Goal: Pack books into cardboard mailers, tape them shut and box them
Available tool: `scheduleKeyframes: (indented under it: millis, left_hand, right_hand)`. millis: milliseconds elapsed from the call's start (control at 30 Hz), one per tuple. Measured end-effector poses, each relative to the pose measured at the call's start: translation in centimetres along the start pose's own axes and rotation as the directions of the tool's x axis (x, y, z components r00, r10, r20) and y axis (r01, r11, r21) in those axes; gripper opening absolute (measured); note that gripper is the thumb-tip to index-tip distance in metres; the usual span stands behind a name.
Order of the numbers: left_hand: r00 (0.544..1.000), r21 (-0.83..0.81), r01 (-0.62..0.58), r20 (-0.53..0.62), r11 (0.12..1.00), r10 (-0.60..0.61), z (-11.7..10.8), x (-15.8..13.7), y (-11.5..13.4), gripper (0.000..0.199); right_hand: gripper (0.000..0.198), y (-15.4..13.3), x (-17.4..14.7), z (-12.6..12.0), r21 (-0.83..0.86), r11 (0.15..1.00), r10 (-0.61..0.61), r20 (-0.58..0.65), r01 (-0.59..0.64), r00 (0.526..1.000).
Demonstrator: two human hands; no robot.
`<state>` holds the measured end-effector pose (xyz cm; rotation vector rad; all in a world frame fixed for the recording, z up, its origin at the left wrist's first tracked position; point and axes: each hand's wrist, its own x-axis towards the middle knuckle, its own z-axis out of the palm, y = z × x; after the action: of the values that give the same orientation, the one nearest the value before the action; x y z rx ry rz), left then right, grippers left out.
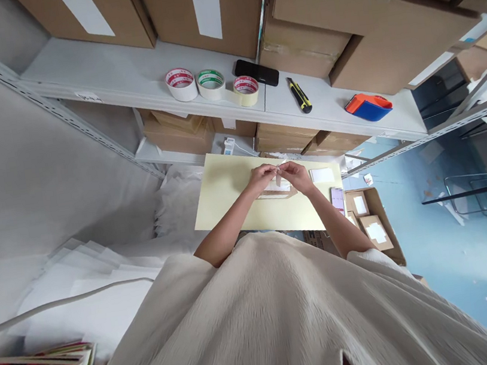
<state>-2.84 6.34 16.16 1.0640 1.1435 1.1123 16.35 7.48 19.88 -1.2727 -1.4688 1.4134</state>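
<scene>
My left hand point(263, 178) and my right hand point(296, 176) come together above a pale yellow tabletop point(219, 189). Between their pinched fingertips is a small whitish strip point(278, 180), its kind too small to make out. Just beneath the hands lies a small cardboard box point(288, 193) with white on its top, partly covered by the fingers and the strip. To the right of my right hand is a white pad or stack of labels point(321, 175). A phone point(337, 199) with a lit screen rests at the table's right edge.
Above the table runs a grey shelf point(129, 80) with tape rolls point(181, 85), a black phone-like object point(256, 72), a yellow-black utility knife point(300, 96) and an orange-blue item point(369, 106). Large cartons point(206, 12) stand behind them. An open carton point(382, 220) holds small boxes at right.
</scene>
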Motion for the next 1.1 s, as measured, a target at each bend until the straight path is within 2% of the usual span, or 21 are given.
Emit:
scheduleKeyframes:
  millis: [200, 333, 433, 567, 667, 800, 900, 1000, 1100]
  left_hand:
    - [1.000, 0.000, -0.007, -0.004, 1.000, 0.007, 0.6, 0.2, 0.2, 0.014]
    - [1.000, 0.035, 0.020, -0.015, 0.999, -0.020, 1.0, 0.0, 0.4, 0.011]
    - [0.999, 0.079, 0.019, -0.050, 0.997, -0.015, 0.8, -0.1, 0.4, 0.010]
    - [0.994, 0.143, 0.056, -0.101, 0.988, -0.042, -0.1, 0.4, 0.1, 0.013]
    - [0.984, 0.171, 0.094, -0.165, 0.981, -0.065, -1.1, 0.9, -0.4, 0.016]
    - [0.965, 0.161, 0.127, -0.247, 0.979, -0.085, -3.0, 1.2, -1.3, 0.019]
    - [0.938, 0.140, 0.145, -0.335, 0.979, -0.090, -5.4, 0.8, -1.9, 0.021]
    - [0.877, 0.088, 0.183, -0.464, 0.979, -0.122, -8.6, 0.0, -2.2, 0.020]
    - [0.790, 0.002, 0.198, -0.593, 0.980, -0.158, -12.3, -1.6, -2.4, 0.021]
  right_hand:
    - [0.058, 0.8, 0.2, -0.6, -0.043, 0.999, 0.021, -0.040, -0.023, 0.999]
    - [0.048, 1.8, 0.6, -0.9, -0.077, 0.996, 0.041, -0.114, -0.050, 0.993]
    - [0.047, 2.4, 0.8, -1.3, -0.082, 0.994, 0.061, -0.169, -0.076, 0.984]
    - [0.050, 3.3, 0.6, -2.4, -0.034, 0.991, 0.116, -0.253, -0.128, 0.961]
    - [0.048, 4.1, 0.6, -3.7, 0.007, 0.984, 0.168, -0.343, -0.176, 0.924]
    - [0.043, 5.2, 1.0, -5.4, 0.014, 0.971, 0.220, -0.448, -0.240, 0.866]
    - [0.039, 5.7, 1.6, -5.9, 0.009, 0.965, 0.235, -0.461, -0.261, 0.856]
    - [0.035, 5.8, 2.7, -5.3, 0.024, 0.970, 0.230, -0.425, -0.243, 0.875]
    - [0.036, 5.8, 4.2, -3.8, 0.027, 0.975, 0.215, -0.394, -0.222, 0.894]
